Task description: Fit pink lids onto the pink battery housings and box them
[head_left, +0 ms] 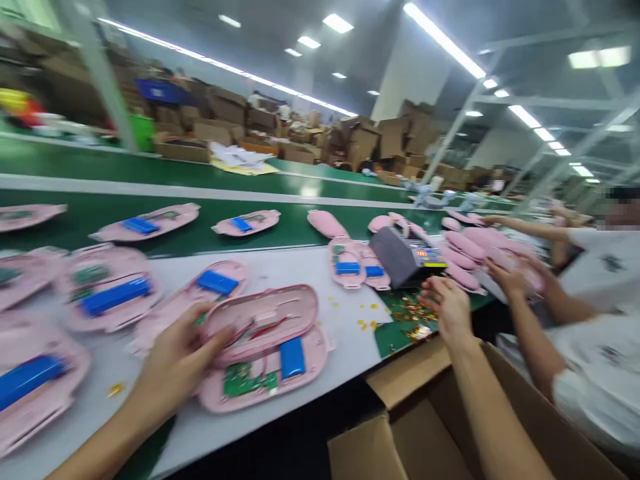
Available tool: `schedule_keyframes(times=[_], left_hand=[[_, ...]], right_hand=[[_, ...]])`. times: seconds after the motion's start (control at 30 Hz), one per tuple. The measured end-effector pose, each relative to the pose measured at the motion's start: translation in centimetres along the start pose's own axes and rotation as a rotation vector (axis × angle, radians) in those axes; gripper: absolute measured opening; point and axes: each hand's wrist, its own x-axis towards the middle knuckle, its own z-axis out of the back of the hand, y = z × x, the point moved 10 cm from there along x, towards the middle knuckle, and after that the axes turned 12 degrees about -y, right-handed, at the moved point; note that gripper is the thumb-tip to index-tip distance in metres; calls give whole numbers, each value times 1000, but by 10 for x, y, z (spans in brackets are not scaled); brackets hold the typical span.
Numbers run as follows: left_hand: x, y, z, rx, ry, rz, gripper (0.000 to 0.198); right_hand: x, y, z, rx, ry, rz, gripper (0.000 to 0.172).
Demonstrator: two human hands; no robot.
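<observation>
My left hand [187, 353] is closed on the rim of a pink oval shell half [270, 317], its hollow inside facing me with red and dark wires. This shell half is tilted over another pink shell half [313, 360], which lies on the white sheet and holds a green circuit board [240, 379] and a blue battery pack [292, 358]. Farther right, my right hand [450, 307] is beside a grey dispenser-like machine [405, 257] with a lit panel. Its fingers are bent together near the machine's front; what they pinch, if anything, is too small to make out.
Several pink shell halves with blue packs [117, 297] lie to the left. Shiny amber bits [413, 310] litter the green surface below the machine. An open cardboard box [420, 427] stands beneath my right arm. A co-worker's hands [507, 270] handle pink shells at right.
</observation>
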Motion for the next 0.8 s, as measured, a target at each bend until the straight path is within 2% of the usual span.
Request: schedule_keyframes(times=[0.07,0.17,0.23,0.3,0.4,0.57,0.7,0.73,0.8], left_hand=[[-7,-8,-6,-148,40,26,54],[-12,-14,-15,-369,114,49,46],[-14,-13,-18,-461,140,64,43],[-15,-12,-20,-532,161,59,42],[-15,-10,-24,-600,187,39,39],[-18,-6,-25,-606,188,15,33],[-17,-6,-20,-532,156,16,36],[-16,-6,-18,-497,141,24,37],[-15,-10,-13,-397,99,-9,41]], right_hand=[[-53,35,-41,-112,215,248,27],[-170,73,-136,-367,726,701,21],[-243,75,-188,-532,993,1002,21],[-285,62,-223,-679,1114,1225,21],[-301,43,-247,-823,1097,1379,20],[-297,38,-247,-905,1010,1441,17],[-253,54,-249,-912,777,1228,25],[-243,55,-250,-900,760,1165,25],[-238,55,-250,-837,822,1081,16]])
